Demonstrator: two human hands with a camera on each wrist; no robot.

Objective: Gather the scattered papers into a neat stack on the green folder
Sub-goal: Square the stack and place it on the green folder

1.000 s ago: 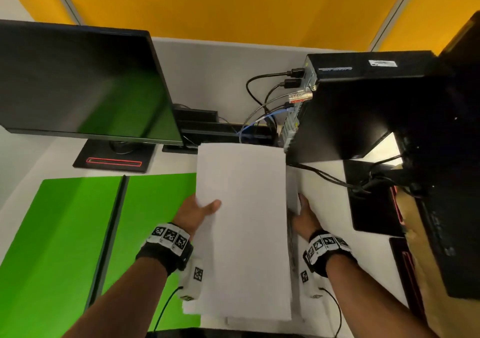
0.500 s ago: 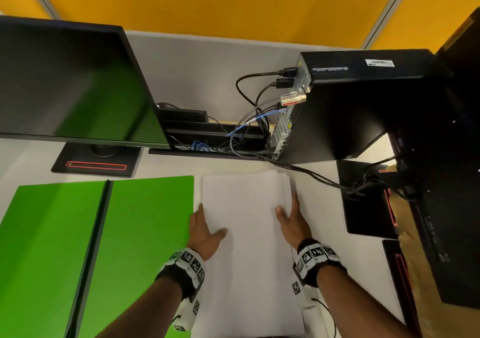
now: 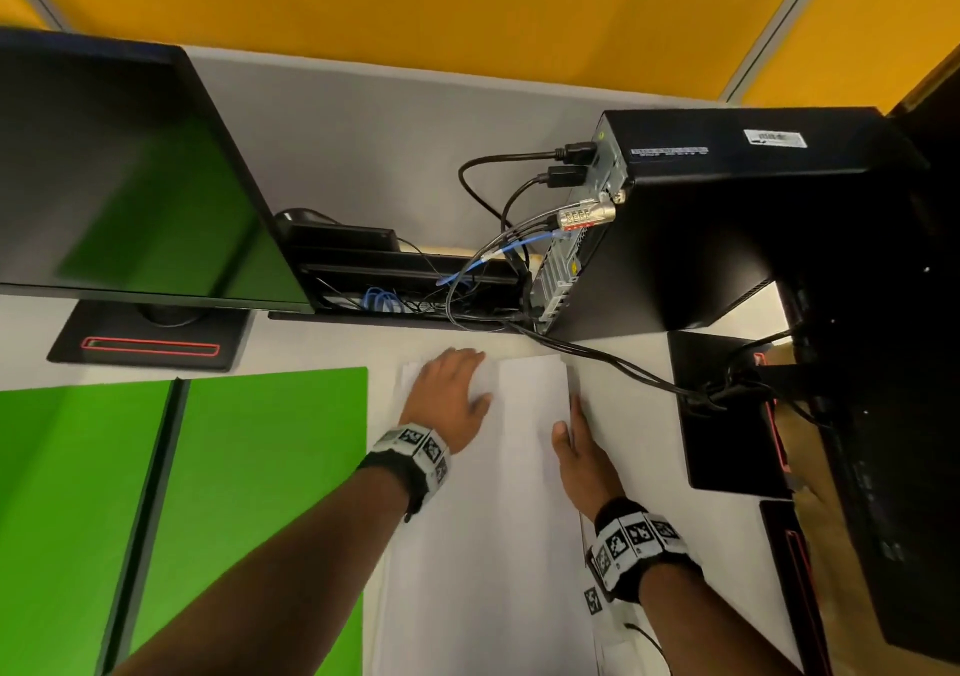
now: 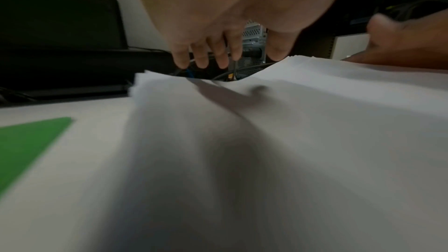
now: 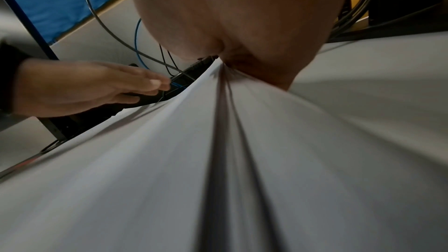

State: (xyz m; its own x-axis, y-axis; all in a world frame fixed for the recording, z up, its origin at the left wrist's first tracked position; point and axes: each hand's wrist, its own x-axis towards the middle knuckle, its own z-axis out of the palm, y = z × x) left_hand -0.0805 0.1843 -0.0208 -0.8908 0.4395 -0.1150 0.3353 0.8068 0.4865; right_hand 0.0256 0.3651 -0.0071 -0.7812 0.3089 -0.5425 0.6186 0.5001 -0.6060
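White papers (image 3: 498,493) gathered beside the folder (image 3: 270,457), not on it — left hand (image 3: 449,394) flat on top, right hand (image 3: 576,446) straight-fingered vs. their edge.

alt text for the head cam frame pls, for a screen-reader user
Two hands square a stack of white papers on a white desk: the left hand lies flat on its far left corner, the right hand rests along its right edge. An open green folder lies just left of the stack, with a monitor and a black computer tower behind.
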